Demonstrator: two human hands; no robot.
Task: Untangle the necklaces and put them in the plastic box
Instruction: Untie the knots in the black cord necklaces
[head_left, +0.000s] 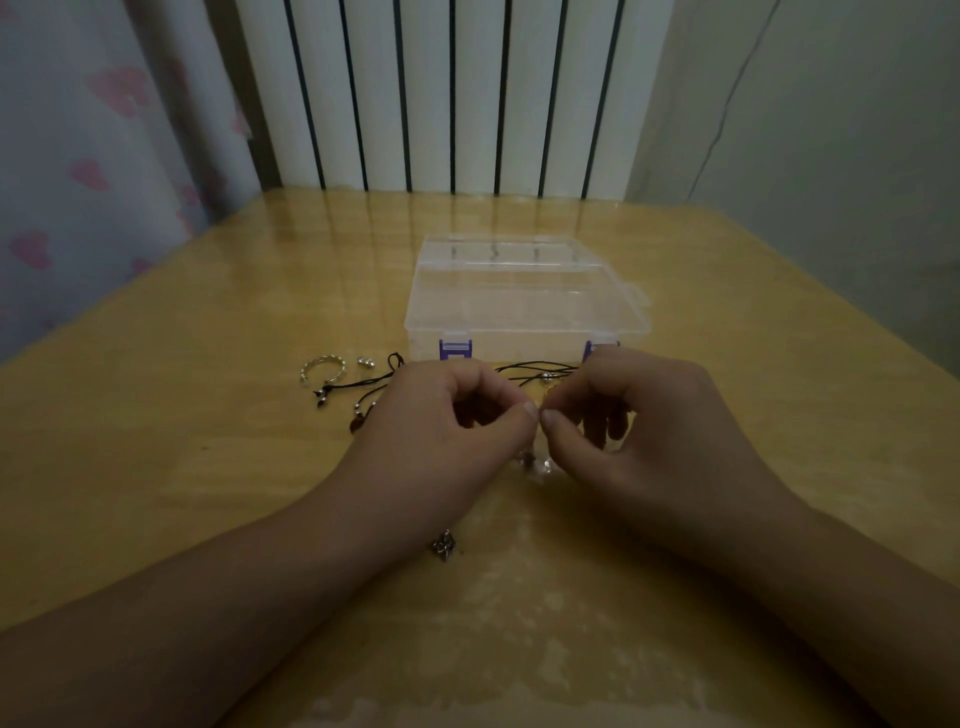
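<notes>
At twelve o'clock from the hands, the clear plastic box (524, 306) sits on the wooden surface (208, 467), lid down, purple latches facing the person; nothing can be made out inside it. The left hand (447, 431) and right hand (628, 431) meet thumb tip to thumb tip, fingers curled, pinching a small part of the tangled necklaces (540, 376). Black cords trail toward ten o'clock, past a silver bracelet (323, 370). A small metal charm (444, 545) lies at six o'clock.
</notes>
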